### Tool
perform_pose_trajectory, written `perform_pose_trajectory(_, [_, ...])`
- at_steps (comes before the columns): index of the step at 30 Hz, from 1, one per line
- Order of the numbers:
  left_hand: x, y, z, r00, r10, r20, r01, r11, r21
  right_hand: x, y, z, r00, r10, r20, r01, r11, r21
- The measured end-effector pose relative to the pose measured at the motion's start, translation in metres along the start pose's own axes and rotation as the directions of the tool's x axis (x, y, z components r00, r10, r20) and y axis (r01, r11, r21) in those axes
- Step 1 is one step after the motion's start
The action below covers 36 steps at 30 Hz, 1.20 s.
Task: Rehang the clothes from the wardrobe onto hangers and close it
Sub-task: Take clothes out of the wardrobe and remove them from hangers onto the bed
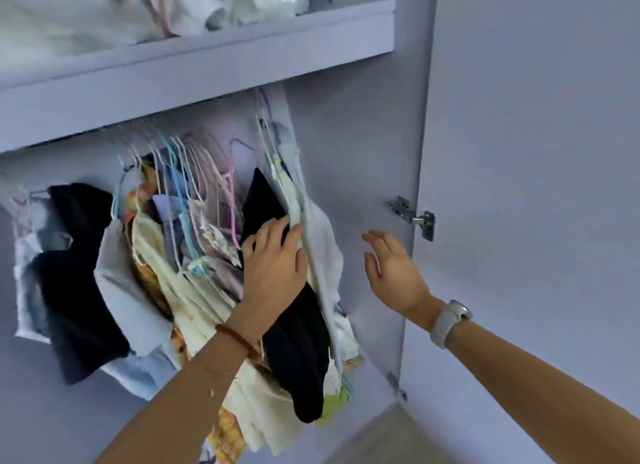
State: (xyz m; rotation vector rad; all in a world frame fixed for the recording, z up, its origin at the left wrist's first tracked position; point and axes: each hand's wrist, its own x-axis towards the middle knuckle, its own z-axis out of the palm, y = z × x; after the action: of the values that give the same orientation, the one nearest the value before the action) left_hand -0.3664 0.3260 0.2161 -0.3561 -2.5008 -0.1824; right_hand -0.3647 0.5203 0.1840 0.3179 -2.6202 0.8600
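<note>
The open wardrobe (360,145) holds several garments on thin pastel hangers (194,173) under a shelf. My left hand (273,263) lies with straight fingers against a black garment (298,346) and touches the white hanger (318,273) of a white garment (323,242) at the right end of the row. My right hand (391,269) hovers open beside that white garment, in front of the wardrobe's side wall, holding nothing. Cream and patterned clothes (194,290) hang bunched in the middle, and dark garments (76,276) hang at the left.
A shelf (207,69) above the rail carries folded white and pale fabrics (104,10). The wardrobe door (540,152) stands open on the right with a metal hinge (415,218). A second hinge (396,385) sits lower down.
</note>
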Motion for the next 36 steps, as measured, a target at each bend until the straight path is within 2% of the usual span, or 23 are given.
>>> perform_pose_trajectory(6, [0.074, -0.024, 0.010, 0.990, -0.143, -0.017, 0.144, 0.989, 0.038, 0.122, -0.035, 0.029, 0.999, -0.046, 0.011, 0.045, 0.993, 0.110])
perform_pose_trajectory(10, [0.100, -0.038, 0.042, 0.961, -0.233, 0.146, 0.220, 0.970, 0.100, 0.167, -0.029, 0.050, 0.979, -0.009, 0.203, -0.011, 0.996, 0.094])
perform_pose_trajectory(13, [0.105, -0.044, 0.064, 0.947, -0.206, 0.245, 0.182, 0.976, 0.116, 0.182, -0.007, 0.052, 0.986, -0.032, 0.164, 0.015, 0.995, 0.102])
perform_pose_trajectory(16, [0.108, -0.045, 0.078, 0.946, -0.177, 0.271, 0.153, 0.982, 0.108, 0.199, 0.012, 0.044, 0.996, -0.027, 0.087, 0.028, 1.000, -0.014])
perform_pose_trajectory(19, [0.111, -0.041, 0.084, 0.951, -0.181, 0.250, 0.166, 0.983, 0.079, 0.222, 0.011, 0.040, 0.990, -0.038, 0.139, 0.061, 0.984, -0.170])
perform_pose_trajectory(22, [0.110, -0.040, 0.085, 0.953, -0.203, 0.226, 0.183, 0.977, 0.107, 0.238, 0.000, 0.047, 0.979, -0.057, 0.195, 0.094, 0.978, -0.186])
perform_pose_trajectory(24, [0.107, -0.044, 0.083, 0.951, -0.217, 0.221, 0.194, 0.974, 0.120, 0.241, -0.005, 0.051, 0.986, -0.068, 0.152, 0.088, 0.988, -0.130])
perform_pose_trajectory(28, [0.102, -0.050, 0.082, 0.940, -0.244, 0.237, 0.220, 0.968, 0.123, 0.239, -0.010, 0.042, 0.999, -0.039, -0.025, 0.038, 0.998, -0.044])
perform_pose_trajectory(36, [0.102, -0.048, 0.079, 0.923, -0.271, 0.273, 0.259, 0.963, 0.080, 0.216, -0.010, 0.013, 0.991, -0.043, -0.127, 0.057, 0.993, 0.104])
